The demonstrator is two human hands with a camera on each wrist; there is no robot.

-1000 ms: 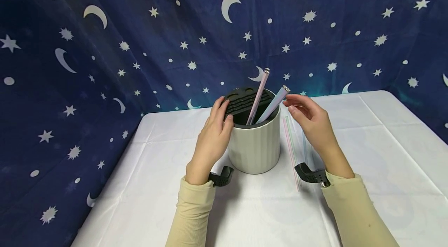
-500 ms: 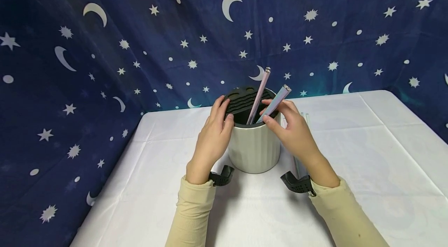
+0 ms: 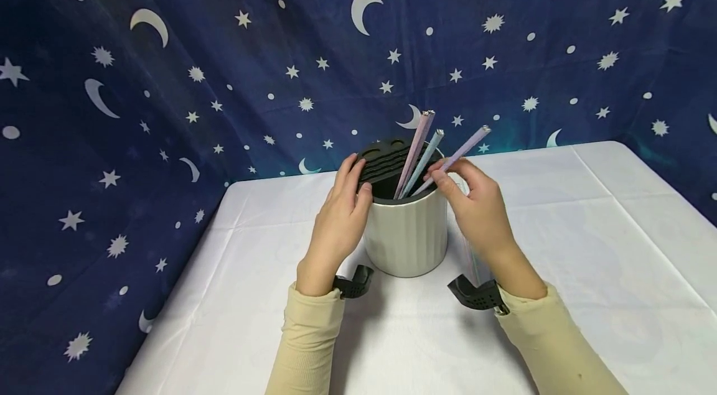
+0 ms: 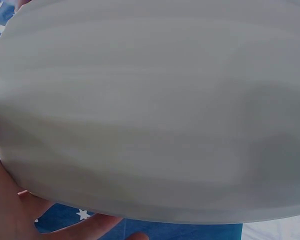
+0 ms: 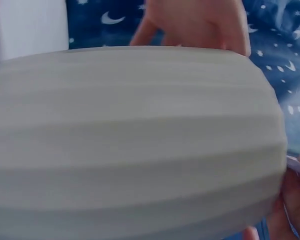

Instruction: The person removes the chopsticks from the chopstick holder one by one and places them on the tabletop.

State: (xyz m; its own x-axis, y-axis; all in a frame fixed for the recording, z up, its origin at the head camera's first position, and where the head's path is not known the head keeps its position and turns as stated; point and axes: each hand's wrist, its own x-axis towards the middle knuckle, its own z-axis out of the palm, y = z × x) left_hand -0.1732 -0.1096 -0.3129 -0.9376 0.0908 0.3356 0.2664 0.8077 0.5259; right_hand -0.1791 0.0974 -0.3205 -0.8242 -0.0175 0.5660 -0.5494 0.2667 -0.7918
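fingers (image 3: 467, 168) of the right hand (image 3: 480, 211) pinch a slanted lilac stick (image 3: 466, 147).

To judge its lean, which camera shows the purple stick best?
The head view: the purple stick, pinched by the right hand, slants up from the white pot, tip visible. Right wrist view catches only a short piece; left wrist view shows none.

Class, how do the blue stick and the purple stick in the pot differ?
The purple stick tilts further to the picture's right; the blue stick stands steeper. The right hand pinches the purple stick, while no hand grips the blue stick. Both are slim, have silvery upper ends and reach down into the pot.
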